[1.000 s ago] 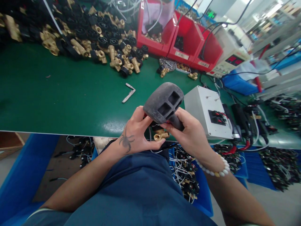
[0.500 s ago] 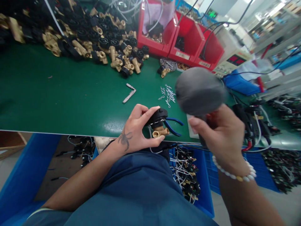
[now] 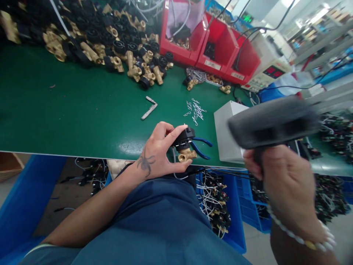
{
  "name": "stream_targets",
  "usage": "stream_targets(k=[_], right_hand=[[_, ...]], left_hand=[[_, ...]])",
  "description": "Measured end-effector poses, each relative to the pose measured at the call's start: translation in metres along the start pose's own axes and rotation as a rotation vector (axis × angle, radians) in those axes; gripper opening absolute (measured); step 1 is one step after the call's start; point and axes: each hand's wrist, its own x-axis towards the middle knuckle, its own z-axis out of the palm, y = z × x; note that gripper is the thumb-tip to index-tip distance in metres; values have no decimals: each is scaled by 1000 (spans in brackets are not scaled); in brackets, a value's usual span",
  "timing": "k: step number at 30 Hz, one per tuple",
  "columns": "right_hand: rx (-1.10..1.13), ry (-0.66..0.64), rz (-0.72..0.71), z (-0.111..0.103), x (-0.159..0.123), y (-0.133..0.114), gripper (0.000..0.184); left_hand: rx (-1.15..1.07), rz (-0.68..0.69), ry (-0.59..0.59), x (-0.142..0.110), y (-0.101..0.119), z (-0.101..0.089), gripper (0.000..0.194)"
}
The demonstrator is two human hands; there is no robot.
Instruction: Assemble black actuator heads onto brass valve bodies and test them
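My left hand (image 3: 162,147) is closed around a brass valve (image 3: 187,154) with a black round head, at the bench's front edge. Thumb and fingers span it from the black top down to the brass body. Blue-handled pliers (image 3: 202,141) lie just right of the valve, partly hidden behind it. My right hand (image 3: 286,176) grips the handle of a dark grey pistol-grip tool (image 3: 273,121), raised over the bench's right side and smeared by motion. Loose silver clips (image 3: 197,112) and an L-shaped metal piece (image 3: 150,108) lie beyond my left hand.
Brass valves with black heads (image 3: 132,55) pile up at the back left. Red bins (image 3: 220,55) stand at the back, beside a device with a red display (image 3: 274,71). A white box (image 3: 227,129) sits under the tool. Blue crates (image 3: 238,217) with wired parts stand below the bench.
My right hand has swung to the right with the pistol-grip tool, turning it side-on and uncovering the white box. My left hand stays around the valve.
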Motion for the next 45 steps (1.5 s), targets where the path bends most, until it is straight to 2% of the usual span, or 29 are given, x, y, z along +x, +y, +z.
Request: stream_targets(k=[2,3,4,7,8,9,10,14,15,16,19,20,21,22,25,26,27,30,31,32,35,36,37,38,40,41,42,43,45], right_hand=[[162,249,-20,4,0,1,49],[169,301,-43,7,0,2,49],[105,278,-65,10,1,3,50],[-204,-94,-108,12,3,6,49],[-267,-187,-121,11,5,6,48],[-278,-208,-123,9,6,4,47],[-230,-150,-119,7,7,2,45],[92,333,-116,6,9,-5,46],[92,330,-125,8,9,-5,47],[33,243,-133,10,10,-4,48],[-246,-221,-157,11,13,-1,49],[-302,-293,-164,9,13,0,49],[-303,-266,-166,7,13,-1,47],[-256,-168,-157,5,13,-2,46],[-13,218,-128,5,12,-5,44],[6,241,-133,7,11,-5,45],[-28,179,-142,10,11,-4,47],[-275,-220,-166,13,12,1,50],[-324,-269,-165,13,13,2,50],[-317,-232,-157,11,13,4,48],[-84,147,-152,8,12,6,46],[-27,216,-156,10,11,7,47],[-11,219,-163,12,11,6,48],[-47,144,-166,14,11,6,49],[-209,-130,-154,17,12,5,49],[-271,-226,-151,17,13,5,48],[-296,-247,-154,16,13,5,47],[-282,-206,-148,14,13,5,47],[-114,33,-150,11,13,7,47]], left_hand=[[3,-4,1,0,-1,1,70],[3,-7,3,-1,-1,1,70],[-1,-8,7,-1,-1,0,70],[-20,-23,5,1,0,-2,70],[-25,-31,-3,1,1,-3,70],[-29,-39,-13,2,1,-4,70],[-31,-46,-23,2,2,-6,70],[-30,-48,-39,3,2,-7,70],[-30,-49,-39,3,2,-7,70],[-30,-52,-39,3,2,-7,70],[-35,-69,-18,1,2,-4,70],[-40,-70,-1,1,1,-3,70],[-45,-68,10,1,1,-3,70],[-49,-62,14,1,1,-3,70],[-52,-40,-21,2,1,-5,70],[-51,-37,-33,3,2,-6,69],[-49,-36,-37,3,2,-6,69],[-49,-51,-27,3,2,-7,69],[-52,-58,-18,3,2,-6,69],[-54,-63,-13,2,2,-6,70],[-48,-61,-29,2,2,-6,71],[-44,-57,-42,3,2,-6,71],[-42,-55,-53,3,2,-7,71],[-45,-54,-54,3,2,-7,71],[-59,-64,-48,4,2,-8,70],[-66,-72,-45,4,3,-8,69],[-70,-76,-42,4,3,-8,69],[-71,-75,-41,4,3,-8,69],[-63,-62,-43,4,3,-7,69]])
